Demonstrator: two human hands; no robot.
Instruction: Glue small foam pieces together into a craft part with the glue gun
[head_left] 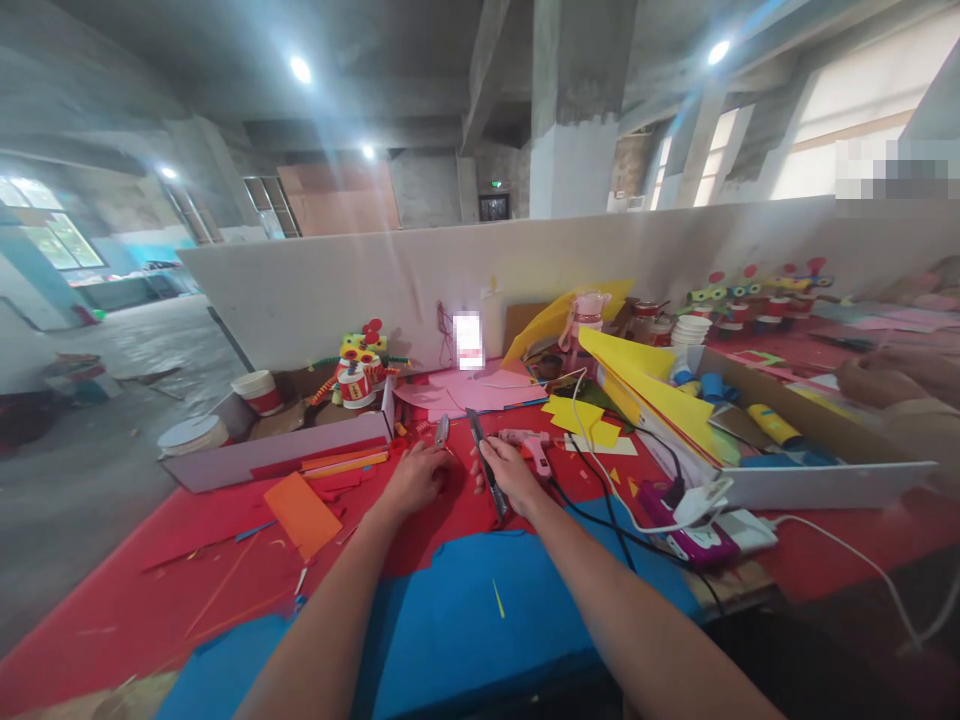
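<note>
My right hand [510,472] is closed around a long, narrow black tool [489,466]. Its far end points away from me, and its near end sticks out below my palm toward the blue sheet; its exact kind is unclear. To its left, my left hand [415,476] rests low over the red table with curled fingers. A small grey tool [442,432] lies at those fingertips, but I cannot tell whether they grip it. Just right of my right hand lies a pink glue gun [534,446]. Blue sheets [480,590] lie beneath my forearms.
An orange card [304,515] lies at left, near a low box [285,452] and a paper-cup figure [358,375]. Pink sheets [480,392] and yellow pieces [583,418] lie ahead. At right are cables, a purple power bank [694,535], a white box [832,487] and another person's hand [874,385].
</note>
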